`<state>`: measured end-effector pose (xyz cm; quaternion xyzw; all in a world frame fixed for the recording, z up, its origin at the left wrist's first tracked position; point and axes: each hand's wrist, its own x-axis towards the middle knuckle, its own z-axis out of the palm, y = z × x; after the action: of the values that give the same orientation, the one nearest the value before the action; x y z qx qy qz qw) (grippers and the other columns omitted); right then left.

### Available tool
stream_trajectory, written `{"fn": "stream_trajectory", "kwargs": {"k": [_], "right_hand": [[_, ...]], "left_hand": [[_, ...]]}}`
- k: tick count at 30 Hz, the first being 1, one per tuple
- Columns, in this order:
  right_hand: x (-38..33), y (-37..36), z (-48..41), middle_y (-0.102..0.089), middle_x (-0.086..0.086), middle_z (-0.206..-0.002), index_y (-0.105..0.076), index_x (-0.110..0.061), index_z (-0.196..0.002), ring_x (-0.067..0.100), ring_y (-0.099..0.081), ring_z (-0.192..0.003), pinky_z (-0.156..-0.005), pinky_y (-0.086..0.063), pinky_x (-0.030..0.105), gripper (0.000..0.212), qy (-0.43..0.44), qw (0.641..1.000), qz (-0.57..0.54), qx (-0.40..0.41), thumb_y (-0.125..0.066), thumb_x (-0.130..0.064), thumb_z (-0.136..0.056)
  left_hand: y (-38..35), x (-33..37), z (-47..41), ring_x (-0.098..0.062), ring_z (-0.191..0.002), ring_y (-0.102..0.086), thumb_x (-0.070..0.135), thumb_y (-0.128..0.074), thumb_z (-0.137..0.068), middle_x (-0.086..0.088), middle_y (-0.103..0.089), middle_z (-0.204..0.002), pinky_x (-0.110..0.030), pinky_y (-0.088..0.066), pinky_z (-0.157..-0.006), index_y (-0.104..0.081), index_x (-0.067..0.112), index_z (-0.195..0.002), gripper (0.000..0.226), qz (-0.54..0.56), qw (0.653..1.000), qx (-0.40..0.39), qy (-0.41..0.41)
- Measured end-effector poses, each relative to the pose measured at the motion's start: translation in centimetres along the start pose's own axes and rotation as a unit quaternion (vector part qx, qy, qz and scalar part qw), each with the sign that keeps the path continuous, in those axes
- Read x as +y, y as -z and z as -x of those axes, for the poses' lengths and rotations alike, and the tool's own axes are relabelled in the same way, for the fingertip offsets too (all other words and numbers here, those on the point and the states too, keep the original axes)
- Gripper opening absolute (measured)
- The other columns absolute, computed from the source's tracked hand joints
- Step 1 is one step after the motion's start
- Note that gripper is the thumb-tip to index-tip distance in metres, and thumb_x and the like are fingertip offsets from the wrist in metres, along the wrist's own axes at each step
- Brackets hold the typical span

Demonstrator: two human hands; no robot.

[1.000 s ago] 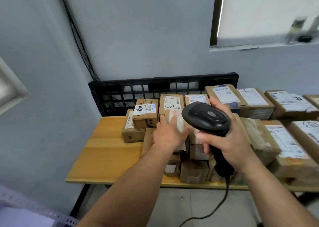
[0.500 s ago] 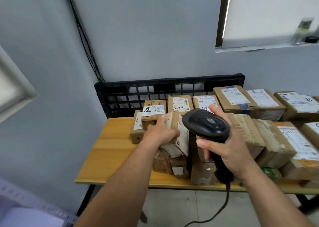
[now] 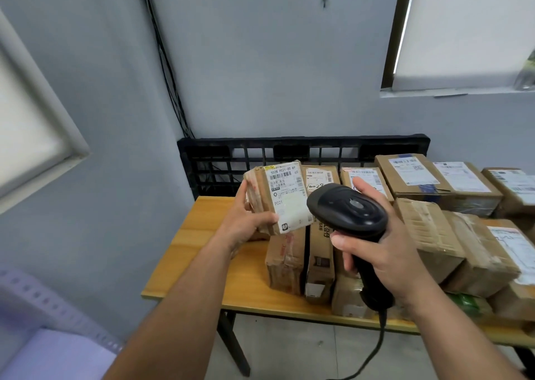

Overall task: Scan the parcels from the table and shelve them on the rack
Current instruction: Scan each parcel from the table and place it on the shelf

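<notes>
Parcels crowded the table, so most work remained. My left hand gripped a small parcel above them (label toward me); my right hand clasped the scanner beside it.

Cardboard, plastic, wood
The cardboard parcel is wearing a smooth paper label; the black plastic scanner is gleaming softly; the wooden table is looking smooth.
</notes>
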<state>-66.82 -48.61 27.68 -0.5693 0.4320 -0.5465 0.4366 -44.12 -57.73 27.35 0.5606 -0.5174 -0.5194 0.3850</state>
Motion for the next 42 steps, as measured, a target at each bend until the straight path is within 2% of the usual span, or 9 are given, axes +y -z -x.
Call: {"fn": "stream_trajectory", "kwargs": {"k": [5,9,12,15,24,29,33,36,42], "right_hand": [[-1.3,-1.1,0.2,-0.066,0.02,-0.106,-0.039,-0.041,-0.145,0.034,-0.059,-0.05,-0.052,-0.055,0.038,0.095,0.025,0.998,-0.039,-0.038,-0.084,-0.008,-0.068],[-1.9,-1.5,0.3,-0.069,0.014,-0.1,-0.038,-0.041,-0.145,0.035,-0.059,-0.05,-0.053,-0.056,0.039,0.094,0.032,0.997,-0.051,-0.05,-0.08,-0.009,-0.067],[-2.0,-1.6,0.5,-0.071,0.005,-0.089,-0.037,-0.038,-0.146,0.034,-0.06,-0.049,-0.054,-0.056,0.039,0.094,0.033,0.997,-0.045,-0.059,-0.08,-0.011,-0.068],[-2.1,-1.6,0.8,-0.072,0.008,-0.092,-0.037,-0.036,-0.146,0.032,-0.06,-0.049,-0.053,-0.055,0.039,0.092,0.026,0.996,-0.047,-0.069,-0.078,-0.01,-0.069],[-2.1,-0.8,1.5,-0.07,0.02,-0.087,-0.035,-0.031,-0.147,0.033,-0.057,-0.047,-0.05,-0.054,0.038,0.091,0.013,0.995,-0.05,-0.089,-0.076,-0.008,-0.069],[-1.9,-0.1,2.0,-0.071,0.007,-0.078,-0.036,-0.032,-0.146,0.031,-0.057,-0.047,-0.05,-0.054,0.037,0.09,0.012,0.993,-0.055,-0.101,-0.076,-0.008,-0.069],[-1.9,0.6,2.2,-0.071,0.004,-0.074,-0.036,-0.034,-0.145,0.032,-0.057,-0.047,-0.05,-0.053,0.038,0.09,0.011,0.992,-0.062,-0.11,-0.076,-0.009,-0.069],[-1.9,1.2,2.2,-0.07,0.012,-0.077,-0.038,-0.036,-0.143,0.033,-0.056,-0.048,-0.049,-0.052,0.038,0.089,0.008,0.99,-0.073,-0.123,-0.078,-0.01,-0.068],[-1.8,1.7,1.9,-0.067,0.024,-0.082,-0.04,-0.046,-0.139,0.034,-0.057,-0.049,-0.05,-0.053,0.04,0.095,-0.004,0.98,-0.112,-0.164,-0.091,-0.033,-0.06]], "left_hand": [[1.1,-0.6,0.1,-0.011,-0.102,-0.062,-0.008,-0.071,-0.078,0.007,-0.061,-0.11,-0.025,-0.056,-0.069,-0.014,0.038,-0.152,0.105,-0.01,0.999,0.035,-0.037],[1.6,-0.9,0.4,-0.01,-0.099,-0.062,-0.01,-0.069,-0.078,0.006,-0.061,-0.11,-0.019,-0.054,-0.059,-0.014,0.037,-0.152,0.104,0.0,0.998,0.044,-0.039],[1.9,-1.1,0.5,-0.013,-0.104,-0.061,-0.009,-0.071,-0.077,-0.001,-0.061,-0.119,-0.023,-0.054,-0.062,-0.011,0.036,-0.153,0.107,0.004,0.998,0.052,-0.036],[1.9,-1.2,0.6,-0.015,-0.107,-0.06,-0.007,-0.073,-0.076,-0.004,-0.059,-0.123,-0.026,-0.055,-0.07,-0.011,0.038,-0.153,0.108,-0.001,0.997,0.06,-0.037],[1.6,-1.5,1.1,-0.013,-0.105,-0.06,-0.005,-0.074,-0.077,-0.001,-0.058,-0.121,-0.028,-0.055,-0.074,-0.01,0.038,-0.154,0.109,-0.014,0.996,0.079,-0.041],[1.2,-1.3,1.6,-0.011,-0.101,-0.06,-0.006,-0.073,-0.078,0.003,-0.057,-0.115,-0.025,-0.053,-0.069,-0.012,0.037,-0.154,0.106,-0.01,0.995,0.094,-0.041],[0.9,-1.2,2.2,-0.015,-0.106,-0.059,-0.005,-0.074,-0.077,0.001,-0.057,-0.116,-0.036,-0.056,-0.081,-0.011,0.038,-0.153,0.108,-0.014,0.992,0.115,-0.045],[0.6,-1.0,2.9,-0.02,-0.113,-0.058,-0.003,-0.075,-0.076,-0.002,-0.055,-0.12,-0.049,-0.053,-0.095,-0.012,0.039,-0.153,0.109,-0.016,0.99,0.135,-0.045],[0.3,-1.1,5.1,-0.023,-0.114,-0.057,-0.005,-0.074,-0.076,-0.003,-0.053,-0.121,-0.048,-0.052,-0.095,-0.013,0.038,-0.152,0.107,-0.013,0.984,0.17,-0.04]]}}
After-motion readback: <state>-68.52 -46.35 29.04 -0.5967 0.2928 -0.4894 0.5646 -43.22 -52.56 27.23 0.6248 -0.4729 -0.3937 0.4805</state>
